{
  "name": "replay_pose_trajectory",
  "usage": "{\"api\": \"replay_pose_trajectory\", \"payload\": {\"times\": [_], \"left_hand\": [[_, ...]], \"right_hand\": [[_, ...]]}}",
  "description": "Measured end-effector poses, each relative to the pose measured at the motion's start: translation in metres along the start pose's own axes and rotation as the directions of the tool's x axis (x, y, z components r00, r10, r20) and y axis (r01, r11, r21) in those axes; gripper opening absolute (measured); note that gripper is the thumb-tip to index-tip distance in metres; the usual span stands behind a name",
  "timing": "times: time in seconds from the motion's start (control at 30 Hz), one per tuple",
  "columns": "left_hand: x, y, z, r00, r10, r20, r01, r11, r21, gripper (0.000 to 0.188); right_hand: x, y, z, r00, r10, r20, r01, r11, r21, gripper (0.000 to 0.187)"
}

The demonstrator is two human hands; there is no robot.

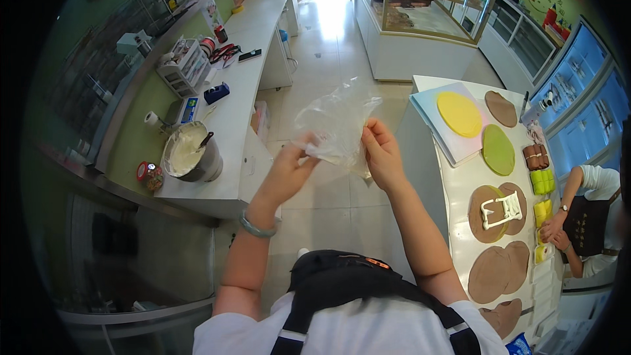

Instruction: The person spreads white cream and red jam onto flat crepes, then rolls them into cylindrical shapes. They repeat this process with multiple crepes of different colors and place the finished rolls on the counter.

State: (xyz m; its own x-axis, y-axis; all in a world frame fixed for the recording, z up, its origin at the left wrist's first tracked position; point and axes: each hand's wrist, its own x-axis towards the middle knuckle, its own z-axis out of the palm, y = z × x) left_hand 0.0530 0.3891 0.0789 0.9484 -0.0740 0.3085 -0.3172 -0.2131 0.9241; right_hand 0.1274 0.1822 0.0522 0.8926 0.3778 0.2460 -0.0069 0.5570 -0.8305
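Note:
A clear, crumpled plastic bag hangs in the air in front of me, over the floor between two counters. My right hand pinches its right edge between thumb and fingers. At the bag's lower left, the fingers of my left hand are closed on the plastic, the fingertips partly showing through it. Left of my hands, a bucket of pale cream stands on the white counter, with a dark-handled utensil stuck in the cream.
On the right table lie a yellow round sheet, a green one and several brown ones, one topped with piped cream. Rolled pieces line its far side, by a co-worker's hands. A scale sits behind the bucket.

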Motion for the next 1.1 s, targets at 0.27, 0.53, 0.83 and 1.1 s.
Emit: {"api": "replay_pose_trajectory", "payload": {"times": [0.27,0.53,0.83,1.1], "left_hand": [[0.05,-0.012,-0.126,0.839,-0.207,0.503,0.249,0.968,-0.018,0.042],[-0.005,-0.101,-0.119,0.906,-0.421,0.047,0.419,0.876,-0.24,0.041],[-0.055,-0.168,-0.121,0.793,-0.591,0.149,0.258,0.103,-0.961,0.025],[-0.079,-0.22,-0.086,0.863,-0.491,0.12,0.028,-0.189,-0.982,0.027]], "right_hand": [[0.018,0.085,0.027,0.885,0.397,0.244,-0.38,0.918,-0.114,0.022],[-0.009,0.097,0.078,0.914,0.278,-0.296,-0.405,0.689,-0.601,0.033],[-0.029,0.121,0.036,0.792,0.465,-0.396,-0.491,0.87,0.039,0.018],[-0.042,0.169,0.01,0.821,0.557,-0.123,-0.236,0.527,0.816,0.032]]}}
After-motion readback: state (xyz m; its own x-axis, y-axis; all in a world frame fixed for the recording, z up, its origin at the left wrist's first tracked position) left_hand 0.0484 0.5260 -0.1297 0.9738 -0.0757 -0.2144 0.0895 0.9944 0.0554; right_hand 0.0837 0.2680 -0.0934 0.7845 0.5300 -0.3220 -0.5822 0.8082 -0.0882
